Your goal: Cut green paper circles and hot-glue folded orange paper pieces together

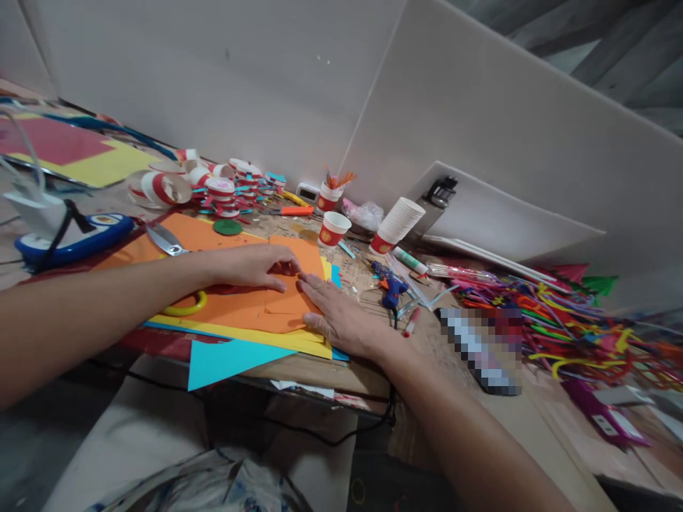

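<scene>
My left hand [256, 267] rests over the orange paper [288, 320], fingers curved with a gap to the thumb and nothing visible in them. Flat on the right part of this paper lies my right hand [339, 309], its fingertips close to those of the left. Yellow sheets [314, 347] and a turquoise sheet [229, 359] show beneath the orange one. Under my left forearm are scissors [169, 242] with a yellow handle [186, 307]; their middle is hidden. A green paper disc [227, 227] lies beyond the left wrist.
Paper cups stand behind: a single cup [334, 231], a leaning stack [398, 226], and a cup of orange sticks [329, 195]. A blue glue gun [392, 284] and a red marker [412, 322] lie to the right. Colourful pipe cleaners [576, 341] and a blue power strip [80, 238] flank the workspace.
</scene>
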Motion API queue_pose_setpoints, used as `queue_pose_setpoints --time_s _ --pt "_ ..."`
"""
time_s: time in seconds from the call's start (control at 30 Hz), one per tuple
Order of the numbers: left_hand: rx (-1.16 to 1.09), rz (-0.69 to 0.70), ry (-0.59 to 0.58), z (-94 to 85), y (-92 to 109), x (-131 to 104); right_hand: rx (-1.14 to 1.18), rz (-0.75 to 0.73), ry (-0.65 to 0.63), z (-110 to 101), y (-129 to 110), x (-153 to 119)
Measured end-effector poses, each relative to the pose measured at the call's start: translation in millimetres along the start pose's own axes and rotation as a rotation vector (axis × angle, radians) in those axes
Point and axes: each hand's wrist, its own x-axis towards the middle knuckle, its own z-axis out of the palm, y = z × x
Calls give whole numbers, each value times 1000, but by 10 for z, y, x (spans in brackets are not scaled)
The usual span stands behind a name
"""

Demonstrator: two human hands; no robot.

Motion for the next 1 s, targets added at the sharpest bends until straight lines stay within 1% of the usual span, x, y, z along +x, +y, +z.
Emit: queue_pose_setpoints --time_s 0.07,0.3,0.5,0.6,0.7,0.77,0.83,0.9,1.0 --pt "-30 -11 -12 6 -27 11 6 4 -24 4 -5 -6" --pt "-110 -58 -44 9 -98 20 32 12 -29 -5 -32 -61" --pt "-145 -56 -91 7 -108 -10 56 13 -27 -100 -98 -208" --pt "-130 -9 -114 -1 -114 -25 77 -3 42 -165 -123 -201" --pt "-90 3 -109 -13 -96 -38 70 -7 120 -169 -123 -89" --pt "-81 -2 -90 -17 -70 -47 53 -26 97 -127 -110 7" --pt "-87 -14 -73 -17 -41 -54 36 -39 41 -64 -95 77" --pt "-93 -41 -70 -16 -15 -58 23 -25 -2 -1 -85 104" --pt "-97 -63 -90 -16 -3 -58 18 7 -19 55 -80 89"
